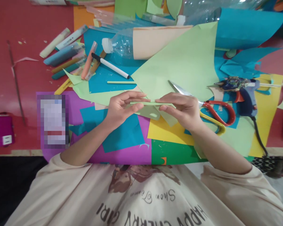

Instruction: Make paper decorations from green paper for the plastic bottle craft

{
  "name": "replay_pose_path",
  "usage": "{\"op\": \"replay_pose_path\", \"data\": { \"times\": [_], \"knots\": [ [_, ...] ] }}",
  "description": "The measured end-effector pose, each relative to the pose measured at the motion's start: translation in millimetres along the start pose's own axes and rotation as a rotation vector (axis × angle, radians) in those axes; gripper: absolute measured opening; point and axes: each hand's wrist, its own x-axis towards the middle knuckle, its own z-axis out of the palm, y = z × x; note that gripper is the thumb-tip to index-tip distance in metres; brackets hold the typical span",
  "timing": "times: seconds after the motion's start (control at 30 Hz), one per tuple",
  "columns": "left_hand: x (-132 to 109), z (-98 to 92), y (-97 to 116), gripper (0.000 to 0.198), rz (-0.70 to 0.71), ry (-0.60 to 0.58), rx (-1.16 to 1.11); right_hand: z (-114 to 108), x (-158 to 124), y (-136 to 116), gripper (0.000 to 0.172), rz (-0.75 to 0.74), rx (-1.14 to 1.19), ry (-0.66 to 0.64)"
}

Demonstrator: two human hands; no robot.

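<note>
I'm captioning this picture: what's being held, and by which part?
A thin light-green strip: the left hand holds its left part, the right hand its right part, each between thumb and fingers.

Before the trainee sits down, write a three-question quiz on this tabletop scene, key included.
1. Short answer: What do the left hand and the right hand hold between them?
2. True or false: The white marker pen with black ends lies left of the metal scissors with red and yellow handles.
3. Multiple choice: What colour is the cap of the clear plastic bottle wrapped in peach paper? A) Red B) White C) Green

Key: 1. A slim light-green paper piece. 2. True. 3. B.
</note>
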Motion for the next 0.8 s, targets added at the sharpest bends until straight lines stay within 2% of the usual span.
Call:
{"op": "replay_pose_path", "data": {
  "times": [0.27,0.37,0.47,0.67,0.8],
  "knots": [
    [1.5,-1.3,0.1,0.037,0.044,0.015,0.05,0.0,-1.3,0.8,0.014,0.102,0.039,0.037],
    [3.1,-3.7,0.6,0.04,0.021,-0.043,0.024,-0.5,-1.1,-0.2,0.014,0.117,0.052,0.042],
    [2.1,-4.3,1.2,0.037,0.004,-0.108,0.062,0.4,0.1,-1.1,0.016,0.149,0.073,0.04],
    [-1.2,-3.1,2.3,0.022,0.031,-0.079,0.118,3.1,0.5,1.5,0.014,0.165,0.177,-0.008],
    [-0.8,-3.7,1.8,0.022,0.038,-0.08,0.15,3.2,-0.6,2.5,0.014,0.171,0.143,-0.01]
  ]
}}
